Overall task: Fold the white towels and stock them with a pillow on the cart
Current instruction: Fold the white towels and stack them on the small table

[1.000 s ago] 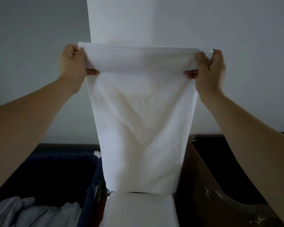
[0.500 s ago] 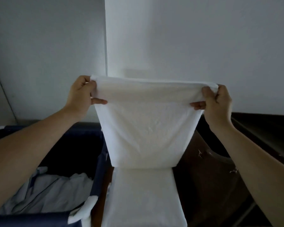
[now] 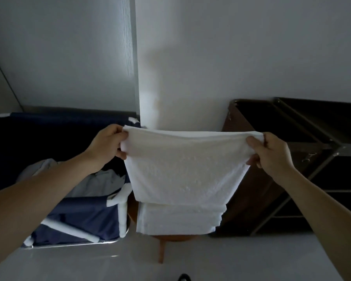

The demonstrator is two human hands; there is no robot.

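Towel [image 3: 182, 169]: we hold it up at the centre, our left hand [image 3: 107, 147] at its top left corner, our right hand [image 3: 272, 157] at its top right corner.
Stack [image 3: 178, 220]: on the stool [image 3: 161, 250], under the towel's lower edge.
Hamper [image 3: 79, 218]: just left of the stool, with laundry [image 3: 97, 183] in it.
Cart [image 3: 251, 189]: just right of the stool.
Wall [image 3: 211, 57]: behind hamper, stool and cart.

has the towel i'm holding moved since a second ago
Yes, downward: the top edge of the towel was well above the rim of the brown cart and now sits below it, nearer the folded stack.
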